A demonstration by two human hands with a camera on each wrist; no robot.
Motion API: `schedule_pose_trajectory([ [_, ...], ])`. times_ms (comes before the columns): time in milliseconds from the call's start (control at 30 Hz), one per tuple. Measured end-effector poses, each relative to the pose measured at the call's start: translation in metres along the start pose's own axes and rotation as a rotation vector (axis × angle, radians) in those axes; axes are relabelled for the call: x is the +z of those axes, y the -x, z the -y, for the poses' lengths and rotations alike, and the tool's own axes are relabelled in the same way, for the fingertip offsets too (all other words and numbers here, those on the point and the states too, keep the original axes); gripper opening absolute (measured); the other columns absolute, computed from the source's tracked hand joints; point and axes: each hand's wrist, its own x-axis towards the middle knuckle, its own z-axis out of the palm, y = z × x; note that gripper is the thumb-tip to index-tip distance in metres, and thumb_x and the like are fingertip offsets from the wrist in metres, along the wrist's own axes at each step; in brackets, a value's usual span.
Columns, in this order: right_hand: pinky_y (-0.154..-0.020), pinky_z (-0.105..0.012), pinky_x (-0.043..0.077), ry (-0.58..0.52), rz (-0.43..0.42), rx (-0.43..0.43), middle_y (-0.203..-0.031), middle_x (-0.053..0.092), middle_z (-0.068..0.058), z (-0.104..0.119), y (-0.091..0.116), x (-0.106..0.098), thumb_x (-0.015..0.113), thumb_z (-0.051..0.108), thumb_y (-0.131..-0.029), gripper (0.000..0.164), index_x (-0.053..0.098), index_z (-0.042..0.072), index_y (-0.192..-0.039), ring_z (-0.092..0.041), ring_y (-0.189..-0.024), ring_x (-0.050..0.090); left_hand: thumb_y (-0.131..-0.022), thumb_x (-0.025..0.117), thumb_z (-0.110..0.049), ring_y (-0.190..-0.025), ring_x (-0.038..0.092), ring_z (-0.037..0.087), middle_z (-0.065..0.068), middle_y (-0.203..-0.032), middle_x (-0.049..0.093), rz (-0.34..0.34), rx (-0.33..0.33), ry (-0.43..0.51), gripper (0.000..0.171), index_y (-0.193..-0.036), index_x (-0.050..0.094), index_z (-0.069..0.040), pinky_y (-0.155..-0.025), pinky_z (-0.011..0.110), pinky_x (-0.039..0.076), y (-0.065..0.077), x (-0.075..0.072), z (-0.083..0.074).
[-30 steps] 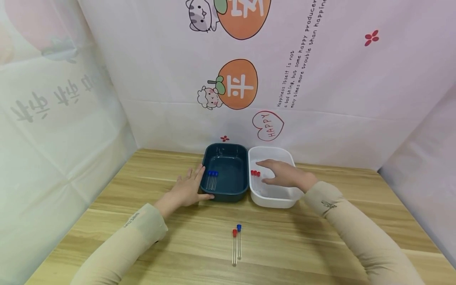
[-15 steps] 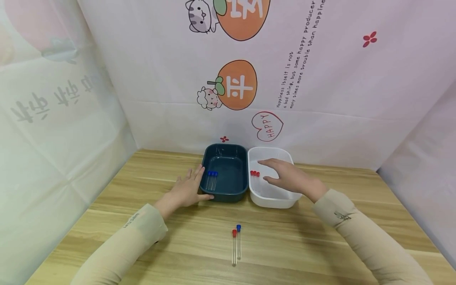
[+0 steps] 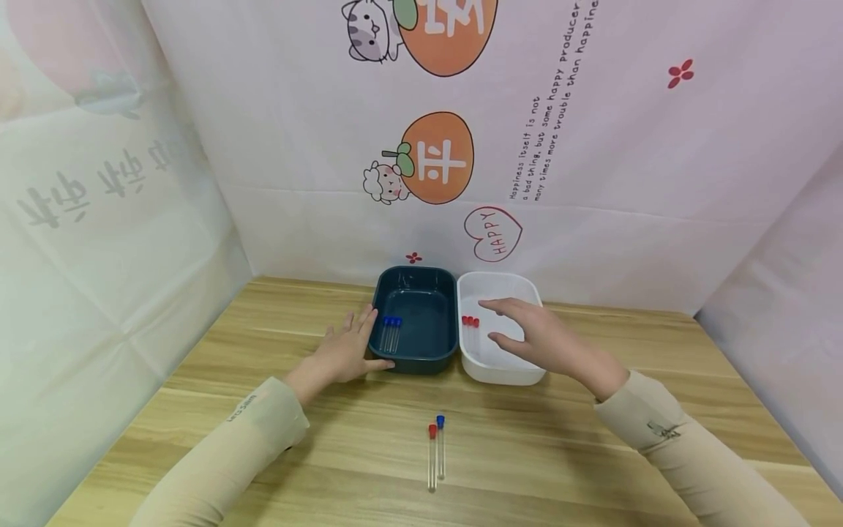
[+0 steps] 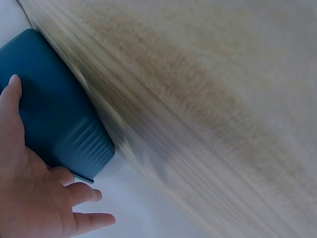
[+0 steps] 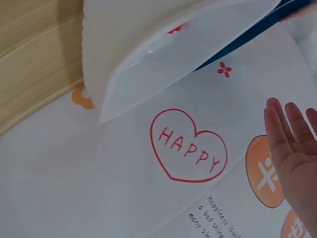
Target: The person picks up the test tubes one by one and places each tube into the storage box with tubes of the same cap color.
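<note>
My left hand rests spread against the left side of a dark teal bin, thumb at its near wall. In the left wrist view, the hand lies along the teal bin. Several blue-capped test tubes lie inside that bin. Over the white bin hovers my right hand, thumb and fingers apart, holding nothing. Red-capped test tubes lie in the white bin. A red-capped test tube and a blue-capped test tube lie side by side on the table.
Both bins stand side by side at the back of the wood-grain table. Directly behind them rises a printed cloth backdrop. More cloth hangs along the left side.
My right hand has drawn slightly right and toward me over the white bin, with its forearm shifting the same way. The left hand, bins and tubes keep their places.
</note>
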Motion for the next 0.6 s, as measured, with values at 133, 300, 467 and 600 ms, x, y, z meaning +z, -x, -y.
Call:
schedule_pose_trajectory([
  [133,-0.098,-0.051,0.053,-0.005,-0.034,-0.014,-0.136,0.064,-0.015,0.007,0.006,-0.001,0.076,0.015,-0.094,0.053,0.058,0.002,-0.143,-0.033,-0.119,0.064,-0.092,0.065,-0.065,-0.153,0.011,0.046,0.014,-0.171,0.005,-0.003,0.002,0.002,0.112,-0.165,0.007,-0.005,-0.113,0.075,0.015,0.000,0.000,0.001],
  [300,-0.099,-0.052,0.052,-0.005,-0.047,-0.019,-0.137,0.064,-0.014,0.014,0.014,0.002,0.079,0.013,-0.092,0.055,0.060,0.004,-0.142,-0.034,-0.124,0.062,-0.092,0.065,-0.065,-0.153,0.012,0.046,0.014,-0.171,0.005,-0.001,0.005,0.000,0.111,-0.165,0.007,-0.004,-0.113,0.075,0.016,0.001,0.001,0.001],
  [467,-0.097,-0.051,0.053,-0.007,-0.090,-0.080,-0.132,0.067,-0.012,0.017,0.019,0.009,0.081,0.009,-0.089,0.053,0.062,0.002,-0.138,-0.031,-0.120,0.064,-0.092,0.065,-0.065,-0.153,0.011,0.046,0.014,-0.171,0.004,0.006,0.002,-0.002,0.111,-0.165,0.006,-0.005,-0.113,0.075,0.016,0.001,0.000,0.001],
  [600,-0.097,-0.051,0.053,-0.054,-0.079,-0.094,-0.131,0.067,-0.012,0.022,0.024,0.017,0.080,0.008,-0.089,0.051,0.063,0.003,-0.137,-0.030,-0.118,0.065,-0.092,0.065,-0.065,-0.153,0.011,0.046,0.013,-0.171,0.004,0.006,0.000,0.006,0.111,-0.165,0.007,-0.005,-0.113,0.075,0.015,0.001,-0.001,0.001],
])
